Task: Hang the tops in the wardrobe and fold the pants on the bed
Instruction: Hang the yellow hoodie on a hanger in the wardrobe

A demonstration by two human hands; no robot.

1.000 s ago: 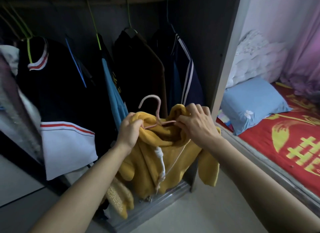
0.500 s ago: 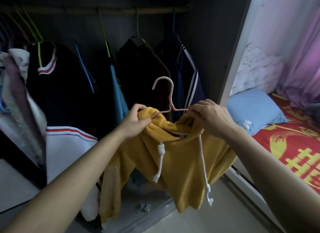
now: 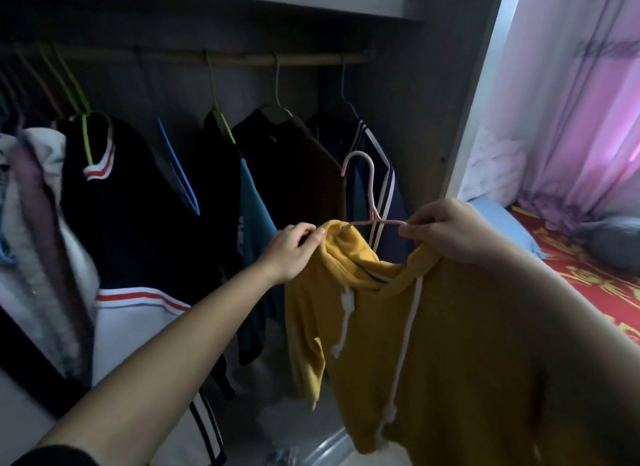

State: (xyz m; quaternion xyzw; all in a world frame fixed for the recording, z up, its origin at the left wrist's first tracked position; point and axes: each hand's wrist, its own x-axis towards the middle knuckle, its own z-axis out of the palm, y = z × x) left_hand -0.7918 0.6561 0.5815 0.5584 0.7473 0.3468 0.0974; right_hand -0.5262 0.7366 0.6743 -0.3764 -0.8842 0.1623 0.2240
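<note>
— While both hands are raised before the open dark wardrobe (image 3: 426, 119), what does each one hold?

— The left hand (image 3: 294, 249) pinches the neck edge of the mustard-yellow fleece hoodie (image 3: 433, 344) between the thumb and the curled fingers. The right hand (image 3: 446, 230) has its fingers curled round the right arm of the thin pink hanger (image 3: 373, 195), just at the other side of the neck.

— And where is the hoodie?

— It hangs in the air between the two hands, in front of the right part of the wardrobe. The left arm of the hanger goes inside the neck. Its hook stands upright, well below the wooden rail (image 3: 242, 58). Two white drawstrings (image 3: 405, 327) fall down the front.

— What is around it?

— On the rail hang dark tops: a black one with a red-and-white collar (image 3: 114, 205), a brown one (image 3: 294, 174), and a navy jacket with white stripes (image 3: 391, 195) just behind the hook. At the right is the bed with a red patterned cover (image 3: 588, 275) and a light blue pillow (image 3: 502, 223).
</note>
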